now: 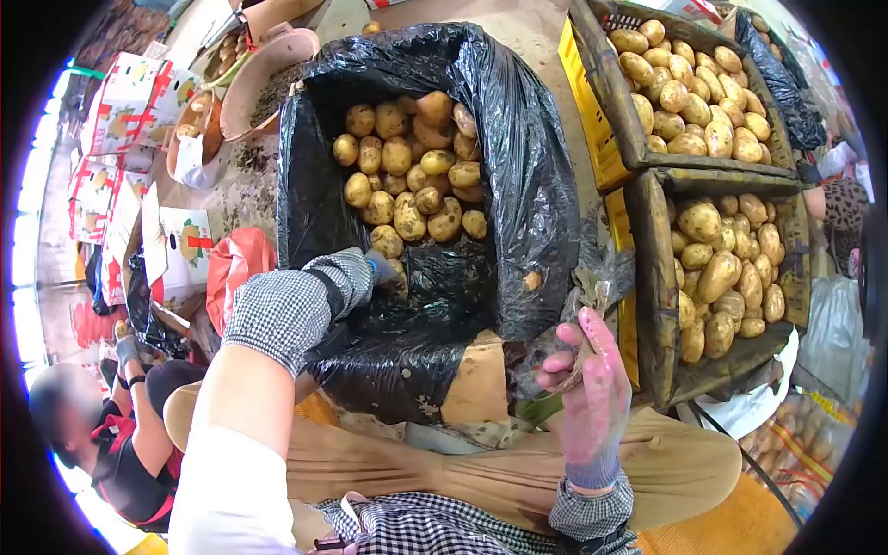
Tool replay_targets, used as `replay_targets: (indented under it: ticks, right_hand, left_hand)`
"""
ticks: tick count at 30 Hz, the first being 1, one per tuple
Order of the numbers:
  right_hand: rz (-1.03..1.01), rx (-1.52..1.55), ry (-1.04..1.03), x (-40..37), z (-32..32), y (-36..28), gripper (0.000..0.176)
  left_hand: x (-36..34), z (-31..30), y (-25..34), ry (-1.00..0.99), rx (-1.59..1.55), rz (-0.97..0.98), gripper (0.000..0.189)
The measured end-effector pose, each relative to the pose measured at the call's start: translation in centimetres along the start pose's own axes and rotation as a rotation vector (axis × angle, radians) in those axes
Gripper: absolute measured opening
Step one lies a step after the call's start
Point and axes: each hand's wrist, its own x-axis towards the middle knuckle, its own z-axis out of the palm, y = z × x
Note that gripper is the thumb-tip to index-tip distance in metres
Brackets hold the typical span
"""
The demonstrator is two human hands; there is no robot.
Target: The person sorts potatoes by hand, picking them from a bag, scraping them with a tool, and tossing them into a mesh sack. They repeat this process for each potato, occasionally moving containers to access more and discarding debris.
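Your single view looks from your own head, facing forward and steeply down, close above your lap [388,460]. The black-lined box [532,185] sits near its middle, and the wide lens curves the outer edges, leaving dark corners.

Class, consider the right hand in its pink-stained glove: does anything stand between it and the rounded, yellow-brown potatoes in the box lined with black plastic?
Yes: the plastic-draped right wall of the box stands between the right hand and the potatoes. The box's top is open, though.
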Motion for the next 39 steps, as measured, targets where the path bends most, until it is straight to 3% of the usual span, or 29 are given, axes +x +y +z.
replay_targets:
  ticks: [5, 6, 8, 13, 15, 17, 19, 21, 23, 27, 29, 31, 32, 33, 36, 37, 39]
  right_hand:
    - [-0.001, -0.021, -0.031, -0.4, 0.4, 0.8, 0.054]
    - [0.0, -0.031, -0.043, -0.5, 0.5, 0.8, 0.054]
    - [-0.005, -0.036, -0.057, -0.8, 0.9, 0.9, 0.054]
    - [-0.037, -0.013, -0.079, -1.3, 1.2, 1.7, 0.053]
    - [-0.024, -0.027, -0.062, -1.5, 1.2, 2.1, 0.053]
    - [-0.014, -0.044, -0.042, -1.7, 1.2, 2.7, 0.053]
    - [-0.079, -0.102, -0.061, -2.0, 1.3, 3.1, 0.052]
    - [-0.194, -0.164, -0.125, -2.6, 1.8, 3.0, 0.05]
    - [-0.295, -0.217, -0.208, -3.4, 2.8, 2.6, 0.049]
    - [-0.232, -0.329, -0.211, -3.4, 2.3, 2.4, 0.047]
    - [-0.182, -0.344, -0.187, -3.6, 2.2, 3.1, 0.046]
    - [-0.526, -0.397, -0.321, -3.4, 2.3, 5.2, 0.044]
    - [-0.491, -0.613, -0.398, -3.7, 2.2, 4.5, 0.044]
    - [-0.495, -0.61, -0.402, -3.7, 2.1, 4.5, 0.044]
    - [-0.39, -0.349, -0.194, -3.8, 2.3, 4.0, 0.043]
    - [-0.259, -0.281, -0.15, -3.9, 2.1, 3.1, 0.043]
    - [-0.309, -0.233, -0.056, -3.7, 2.0, 2.9, 0.044]
  left_hand:
    - [-3.1, -2.1, 0.7, -0.129, 1.979, 0.511, 0.083]
    - [-3.9, -2.6, 0.7, -0.129, 1.977, 0.514, 0.083]
    - [-5.9, -3.6, 0.5, -0.06, 2.039, 0.857, 0.083]
    - [-10.5, -4.4, 4.0, -0.236, 1.594, 1.152, 0.082]
    - [-13.5, -4.8, 3.9, -0.254, 1.521, 1.14, 0.073]
    - [-17.5, -5.8, 2.2, -0.741, 0.895, 0.822, 0.065]
    - [-23.8, -6.9, -0.7, -0.854, 0.723, 0.699, 0.059]
    - [-26.1, -8.0, -3.6, -1.087, 0.566, 0.675, 0.06]
    - [-27.0, -8.3, -7.0, -1.231, 0.477, 0.824, 0.065]
    - [-28.4, -9.0, -11.8, -1.212, 0.415, 0.855, 0.071]
    - [-27.9, -9.1, -13.2, -1.132, 0.362, 1.052, 0.072]
    - [-28.1, -9.3, -13.5, -1.106, 0.354, 1.091, 0.073]
    - [-28.1, -9.5, -13.5, -1.111, 0.339, 1.071, 0.073]
    - [-28.1, -9.7, -13.5, -1.115, 0.326, 1.05, 0.072]
    - [-28.7, -10.0, -13.9, -1.107, 0.29, 1.017, 0.072]
    - [-28.9, -10.1, -14.0, -1.108, 0.29, 1.02, 0.072]
    - [-29.4, -10.2, -14.2, -1.074, 0.326, 1.108, 0.071]
